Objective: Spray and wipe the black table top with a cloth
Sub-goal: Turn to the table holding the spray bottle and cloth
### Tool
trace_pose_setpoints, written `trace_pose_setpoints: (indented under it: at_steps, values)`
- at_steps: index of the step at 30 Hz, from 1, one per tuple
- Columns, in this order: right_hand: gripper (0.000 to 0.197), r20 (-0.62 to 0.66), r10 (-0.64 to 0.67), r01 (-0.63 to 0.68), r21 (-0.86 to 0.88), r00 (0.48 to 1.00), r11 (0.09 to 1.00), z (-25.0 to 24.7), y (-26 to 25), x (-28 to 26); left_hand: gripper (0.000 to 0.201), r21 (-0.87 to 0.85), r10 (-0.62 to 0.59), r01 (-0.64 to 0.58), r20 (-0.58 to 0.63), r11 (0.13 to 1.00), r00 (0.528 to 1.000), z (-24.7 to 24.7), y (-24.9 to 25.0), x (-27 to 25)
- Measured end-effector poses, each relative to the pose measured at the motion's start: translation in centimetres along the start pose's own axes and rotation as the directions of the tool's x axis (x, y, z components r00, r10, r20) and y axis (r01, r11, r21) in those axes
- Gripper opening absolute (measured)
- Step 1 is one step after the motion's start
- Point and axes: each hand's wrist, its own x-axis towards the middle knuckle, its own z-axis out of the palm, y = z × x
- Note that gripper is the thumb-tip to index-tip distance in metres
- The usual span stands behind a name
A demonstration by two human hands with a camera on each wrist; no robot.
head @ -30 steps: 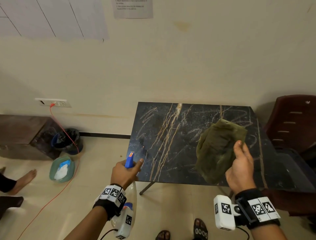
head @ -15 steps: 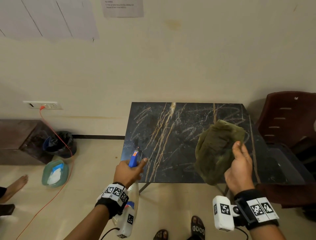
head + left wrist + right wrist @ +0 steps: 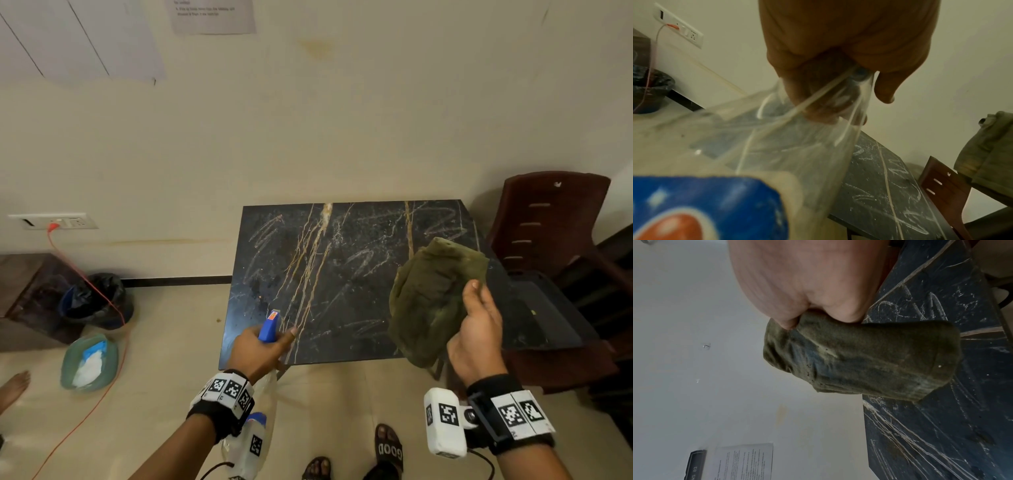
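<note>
Head view shows a person standing at the near edge of a black marble-look surface (image 3: pixel 342 274), scrawled with pale chalky marks and streaked with tan drips, a spray bottle (image 3: pixel 270 325) in the left hand (image 3: pixel 260 349) and a folded olive cloth (image 3: pixel 431 301) in the right hand (image 3: pixel 476 339). The left fingers are clenched round the bottle's neck beneath its blue trigger head, the nozzle aimed over the near-left corner, apparently so the first burst lands on the dirtiest streaks. The left wrist view confirms the grasp: fingers (image 3: pixel 818 91) wrapped about the clear bottle, its blue label blurred in the foreground. The right hand pinches the cloth by one edge, thumb on top, holding it above the right side of the surface and not touching it, seemingly kept dry and out of the spray's path until wiping begins. The right wrist view shows the cloth hanging well above the marked top. A dark red chair (image 3: pixel 548 233) stands just beside the surface at right.
</note>
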Motion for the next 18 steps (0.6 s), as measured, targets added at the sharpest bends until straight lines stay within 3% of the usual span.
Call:
trace_pose_setpoints:
  at_steps: [5, 14, 18]
  values:
    - [0.033, -0.007, -0.013, 0.013, 0.003, 1.0, 1.0, -0.6, -0.3, -0.2, 0.035, -0.019, 0.058, -0.058, 0.01, 0.998, 0.998, 0.8, 1.3, -0.7]
    - [0.033, -0.041, -0.02, 0.021, 0.029, 0.999, 0.999, -1.3, -1.0, -0.8, 0.047, -0.094, 0.205, -0.206, -0.022, 0.974, 0.978, 2.0, 4.7, -0.1]
    - [0.033, -0.086, -0.044, 0.046, 0.022, 0.995, 0.999, -2.1, -1.4, -0.8, 0.04, -0.129, 0.275, -0.28, -0.058, 0.951, 0.96, 2.6, 7.7, 0.2]
